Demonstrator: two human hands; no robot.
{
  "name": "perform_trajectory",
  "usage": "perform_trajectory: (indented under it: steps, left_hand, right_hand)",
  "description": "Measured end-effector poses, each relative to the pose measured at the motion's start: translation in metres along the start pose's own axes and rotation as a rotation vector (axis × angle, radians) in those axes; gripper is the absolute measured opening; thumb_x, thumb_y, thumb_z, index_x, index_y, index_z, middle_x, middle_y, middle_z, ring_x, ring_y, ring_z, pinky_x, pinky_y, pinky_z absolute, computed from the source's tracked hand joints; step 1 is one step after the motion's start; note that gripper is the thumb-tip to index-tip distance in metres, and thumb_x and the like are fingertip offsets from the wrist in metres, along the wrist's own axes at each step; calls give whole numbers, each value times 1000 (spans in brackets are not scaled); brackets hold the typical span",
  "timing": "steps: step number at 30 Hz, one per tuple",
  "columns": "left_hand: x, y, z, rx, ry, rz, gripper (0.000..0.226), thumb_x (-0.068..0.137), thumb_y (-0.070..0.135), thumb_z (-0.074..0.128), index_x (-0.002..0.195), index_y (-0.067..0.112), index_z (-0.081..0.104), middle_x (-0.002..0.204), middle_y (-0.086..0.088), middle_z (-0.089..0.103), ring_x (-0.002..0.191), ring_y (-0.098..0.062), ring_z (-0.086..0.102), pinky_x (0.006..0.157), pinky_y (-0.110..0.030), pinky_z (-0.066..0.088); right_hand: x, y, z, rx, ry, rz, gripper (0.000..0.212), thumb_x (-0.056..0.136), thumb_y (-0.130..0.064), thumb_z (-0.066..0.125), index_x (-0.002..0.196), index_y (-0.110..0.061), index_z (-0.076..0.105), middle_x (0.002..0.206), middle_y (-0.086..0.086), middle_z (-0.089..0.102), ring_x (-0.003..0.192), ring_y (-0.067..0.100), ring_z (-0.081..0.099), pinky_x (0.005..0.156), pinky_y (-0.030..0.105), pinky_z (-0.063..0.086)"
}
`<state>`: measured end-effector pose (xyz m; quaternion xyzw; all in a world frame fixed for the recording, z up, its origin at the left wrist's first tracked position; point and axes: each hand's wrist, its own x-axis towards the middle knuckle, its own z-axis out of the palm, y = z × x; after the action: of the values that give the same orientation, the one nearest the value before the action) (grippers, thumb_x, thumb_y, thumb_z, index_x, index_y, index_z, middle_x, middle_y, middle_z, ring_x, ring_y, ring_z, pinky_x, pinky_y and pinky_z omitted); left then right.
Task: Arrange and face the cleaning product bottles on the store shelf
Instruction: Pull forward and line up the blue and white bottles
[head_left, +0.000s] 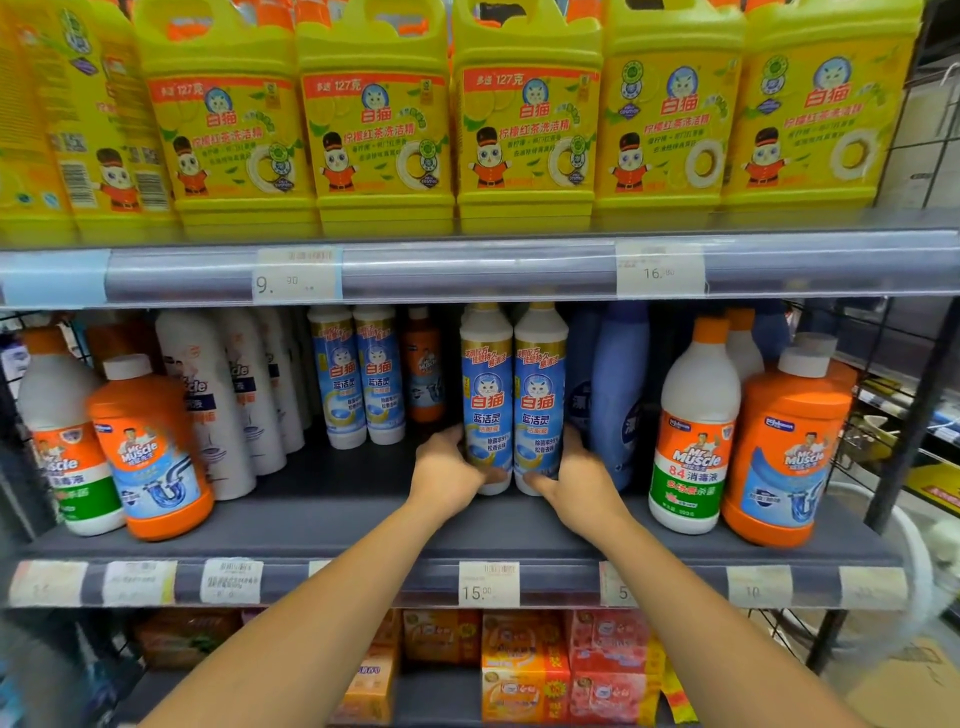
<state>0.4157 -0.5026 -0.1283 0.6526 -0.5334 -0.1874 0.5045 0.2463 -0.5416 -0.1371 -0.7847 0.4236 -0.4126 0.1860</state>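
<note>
on the middle grey shelf (322, 525), set back from its front lip, stand two tall white plastic bottles with blue cat-printed labels. they are upright, side by side and touching, with their labels facing out. the left hand (447, 467) is wrapped round the lower part of the left bottle (485, 395), thumb laid across the front near the base and the other fingers curled behind. the right hand (576, 483) grips the right bottle (540, 395) the same way from the other side. both hands are clamped low on the pair, pressing the two together.

these look like full liquid bottles — fairly heavy for their width, stiff-walled, with glossy labels that could slip in a loose grip. tall and narrow, they would likely tip if pushed high up, so the low hold suits sliding. for lifting, a grip nearer the waist would be steadier.

two more white bottles of the same kind (358, 379) stand further back to the left, and a blue plastic bottle (618, 395) sits just beside the right hand. bare shelf lies in front of the pair, so the likely job is drawing them forward to the lip — above the white price tag marked 15.00 (488, 584).
</note>
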Motion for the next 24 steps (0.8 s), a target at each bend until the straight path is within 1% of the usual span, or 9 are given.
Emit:
perform_trajectory:
  steps: [3, 8, 12, 14, 16, 18, 20, 22, 24]
  left_hand:
    - [0, 0, 1, 3, 7, -1, 59, 58, 13, 90, 112, 15, 66, 107, -3, 72, 95, -16, 68, 85, -31, 54]
    - [0, 3, 1, 47, -9, -9, 58, 61, 16, 88, 114, 15, 65, 110, -3, 71, 97, -16, 66, 83, -25, 51]
    - [-3, 7, -1, 54, -34, -25, 59, 65, 16, 86, 118, 14, 61, 115, -4, 69, 104, -20, 65, 85, -26, 50]
    - [-6, 9, -5, 69, -55, -17, 61, 68, 17, 84, 123, 13, 58, 119, -5, 67, 107, -19, 63, 88, -28, 50]
    - [-9, 9, -15, 78, -70, -3, 61, 70, 20, 83, 125, 14, 57, 121, -2, 65, 104, -13, 61, 83, -23, 48]
    - [-10, 6, -31, 125, -88, -13, 60, 71, 26, 82, 124, 14, 57, 114, -2, 65, 94, -9, 58, 72, -17, 45]
    - [-9, 3, -51, 207, -113, -35, 53, 72, 32, 80, 119, 14, 60, 102, -1, 67, 85, -8, 60, 62, -14, 44]
    - [-7, -1, -74, 280, -126, -59, 44, 74, 34, 78, 112, 16, 65, 95, 3, 68, 81, -7, 62, 62, -15, 45]
    - [-3, -5, -97, 352, -121, -82, 39, 75, 36, 77, 108, 18, 67, 98, 4, 68, 86, -10, 62, 66, -18, 45]
  right_hand:
    - [0, -1, -1, 11, -17, 7, 57, 80, -19, 77, 124, 1, 47, 118, 17, 66, 105, 32, 64, 81, 25, 46]
    - [0, -4, -1, -12, -40, 19, 55, 81, -18, 76, 123, 2, 47, 117, 19, 65, 105, 33, 63, 82, 27, 46]
    - [-1, -13, -4, -62, -58, 57, 52, 82, -17, 74, 122, 4, 47, 118, 20, 63, 105, 35, 62, 83, 29, 46]
    - [-3, -18, -5, -146, -79, 106, 45, 86, -18, 69, 118, 5, 49, 117, 23, 63, 105, 37, 62, 81, 33, 46]
    - [-8, -27, -8, -267, -91, 209, 33, 89, -21, 64, 110, 3, 55, 114, 23, 64, 101, 37, 62, 72, 33, 46]
    - [-16, -42, -9, -359, -80, 279, 30, 89, -28, 60, 103, -2, 59, 107, 19, 65, 93, 35, 63, 65, 31, 43]
    - [-19, -62, -7, -401, -71, 225, 31, 89, -35, 59, 103, -7, 60, 105, 13, 65, 91, 32, 63, 64, 30, 42]
    - [-15, -84, 1, -323, -137, 152, 30, 88, -36, 60, 104, -11, 61, 106, 9, 64, 91, 27, 60, 66, 29, 43]
    - [-8, -102, 13, -211, -239, 146, 35, 86, -39, 62, 111, -14, 62, 109, 5, 63, 94, 22, 58, 71, 29, 46]
